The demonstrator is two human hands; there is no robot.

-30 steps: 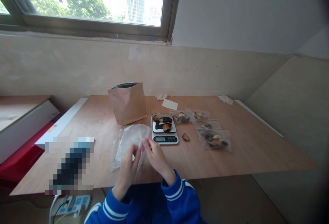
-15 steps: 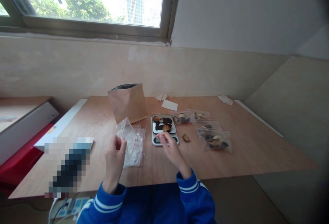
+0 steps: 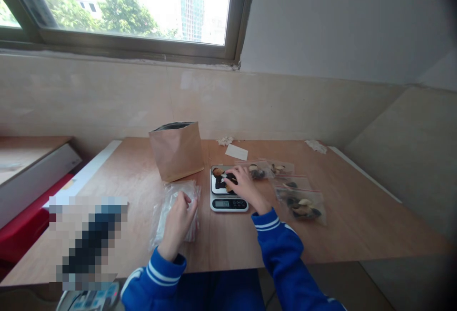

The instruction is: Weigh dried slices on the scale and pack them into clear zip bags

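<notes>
My right hand (image 3: pixel 244 185) reaches over a white kitchen scale (image 3: pixel 229 209), with its fingers bent down around dried mushroom slices (image 3: pixel 218 173) on the plate. Dark and brown pieces show beside the fingertips; the exact grip is partly covered by the hand. The scale's display is lit, its digits too small to read. Above a stack of clear zip bags (image 3: pixel 160 216) is my left hand (image 3: pixel 181 216), fingers curled toward the thumb. Whatever it may pinch is hidden. A brown kraft pouch (image 3: pixel 178 154) stands open behind the bags.
Right of the scale lie filled zip bags (image 3: pixel 303 206) of dried mushrooms, several in all. A white card (image 3: pixel 236 152) and crumpled tissue (image 3: pixel 225 141) are at the back. A pixelated dark object (image 3: pixel 94 239) lies at the left. Below the table's front edge is a power strip (image 3: pixel 96 296).
My right hand has moved from the scale's front up over its plate. My left hand has shifted right and lower; the raised zip bag now lies flatter. The loose piece beside the scale no longer shows.
</notes>
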